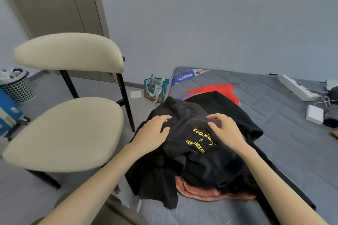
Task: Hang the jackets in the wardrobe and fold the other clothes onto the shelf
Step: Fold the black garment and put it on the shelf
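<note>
a black garment (197,160) with yellow lettering lies crumpled atop a heap at the bed's (274,97) near-left edge; a pink garment (201,192) peeks out beneath, a red garment (215,89) lies behind.

Matt black cloth garment (201,160) with yellow print lies on quilted grey fabric mattress (274,115); chair (64,133) has smooth cream upholstery.

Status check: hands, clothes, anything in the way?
Left hand, right hand both touching black top, neither gripping. Top heaped on mattress, unfolded, pink garment beneath. Chair close at left.

Left hand (151,133), right hand (225,131) on shirt (201,162)
</note>
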`<move>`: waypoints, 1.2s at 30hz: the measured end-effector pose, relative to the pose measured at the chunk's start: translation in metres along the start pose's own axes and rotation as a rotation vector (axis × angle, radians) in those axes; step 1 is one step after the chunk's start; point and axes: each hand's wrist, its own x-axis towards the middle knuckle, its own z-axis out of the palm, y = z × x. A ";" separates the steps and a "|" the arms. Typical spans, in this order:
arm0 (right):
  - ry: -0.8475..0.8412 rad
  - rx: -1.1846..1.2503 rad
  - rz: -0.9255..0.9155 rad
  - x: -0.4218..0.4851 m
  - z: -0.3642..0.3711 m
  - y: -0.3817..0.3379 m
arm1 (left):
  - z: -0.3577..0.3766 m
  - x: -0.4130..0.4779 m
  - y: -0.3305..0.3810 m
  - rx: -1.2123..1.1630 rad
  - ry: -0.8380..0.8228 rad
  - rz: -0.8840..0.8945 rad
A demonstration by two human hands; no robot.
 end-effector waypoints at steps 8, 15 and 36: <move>-0.382 -0.358 0.522 0.029 -0.006 0.058 | 0.009 0.044 0.019 0.043 -0.088 0.046; -0.318 -0.314 0.115 0.033 -0.039 0.011 | -0.016 0.069 0.026 0.084 -0.097 0.099; -0.374 -0.733 0.122 -0.047 -0.037 -0.011 | 0.007 0.085 0.002 0.868 -0.552 0.271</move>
